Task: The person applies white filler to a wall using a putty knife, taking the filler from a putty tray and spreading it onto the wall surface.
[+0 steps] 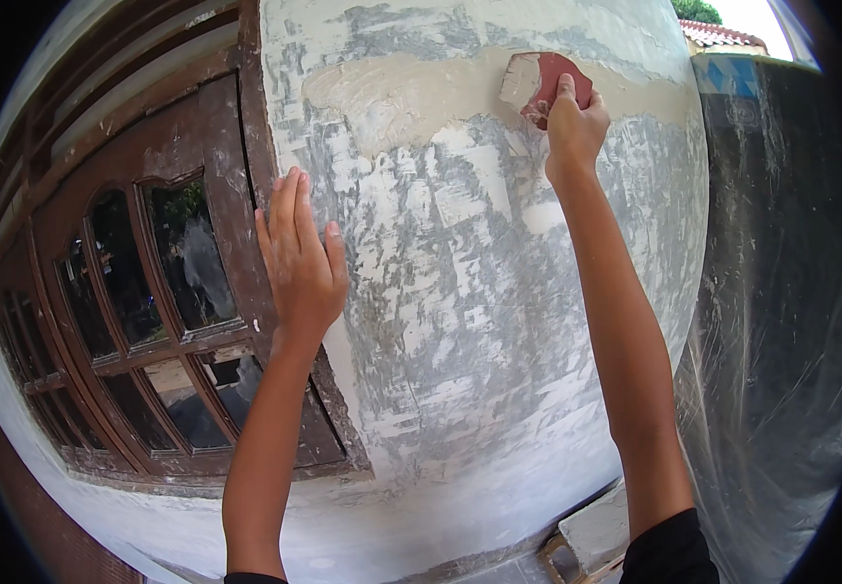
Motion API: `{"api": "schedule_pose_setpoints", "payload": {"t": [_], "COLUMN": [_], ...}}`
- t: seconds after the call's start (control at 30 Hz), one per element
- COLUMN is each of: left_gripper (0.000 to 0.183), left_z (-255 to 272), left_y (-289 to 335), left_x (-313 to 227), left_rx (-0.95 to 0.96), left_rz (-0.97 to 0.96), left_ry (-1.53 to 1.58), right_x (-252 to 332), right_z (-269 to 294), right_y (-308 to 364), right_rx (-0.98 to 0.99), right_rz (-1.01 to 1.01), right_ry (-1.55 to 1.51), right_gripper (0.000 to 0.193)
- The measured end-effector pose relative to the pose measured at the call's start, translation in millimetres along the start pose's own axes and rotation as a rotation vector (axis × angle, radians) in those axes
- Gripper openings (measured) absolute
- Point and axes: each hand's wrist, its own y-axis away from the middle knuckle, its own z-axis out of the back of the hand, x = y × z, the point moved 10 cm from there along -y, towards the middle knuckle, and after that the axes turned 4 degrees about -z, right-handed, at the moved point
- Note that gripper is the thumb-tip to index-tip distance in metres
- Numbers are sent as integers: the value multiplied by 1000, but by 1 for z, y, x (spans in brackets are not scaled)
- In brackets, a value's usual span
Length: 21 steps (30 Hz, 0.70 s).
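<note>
High on the wall (440, 331), my right hand (578, 122) grips a flat reddish scraper (565, 76) whose left part is coated in pale putty. The scraper lies against a wide band of smooth beige putty (392, 92) that runs across the upper wall. Below that band the surface is patchy grey and white. My left hand (302, 258) is open and empty, its fingers stretched upward by the edge of the brown wooden window frame (255, 127). Whether its palm touches the wall or frame I cannot tell.
A brown window with several glass panes (192, 253) fills the left side. Clear plastic sheeting (771, 292) hangs over something dark at the right. Low down, near my right elbow, lies a putty-smeared board or tray (596, 526). A tiled roof (722, 37) shows at the top right.
</note>
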Motion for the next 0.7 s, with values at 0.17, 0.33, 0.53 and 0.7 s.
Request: {"api": "schedule_pose_setpoints", "payload": {"t": [0.17, 0.33, 0.53, 0.7], "left_gripper": [55, 56, 55, 55], "left_z": [0, 2, -2, 2], "left_y": [1, -2, -3, -2], "left_x": [3, 0, -5, -5], "left_rx": [10, -5, -16, -4], "left_rz": [7, 5, -1, 6], "left_ry": [-13, -23, -6, -42], "right_x": [11, -8, -5, 8], "right_z": [-73, 6, -26, -38], "right_y": [56, -3, 30, 39], "right_rx": [282, -66, 186, 192], "right_rz": [287, 24, 264, 260], "right_ry": [467, 202, 211, 389], "right_gripper": [33, 26, 29, 29]}}
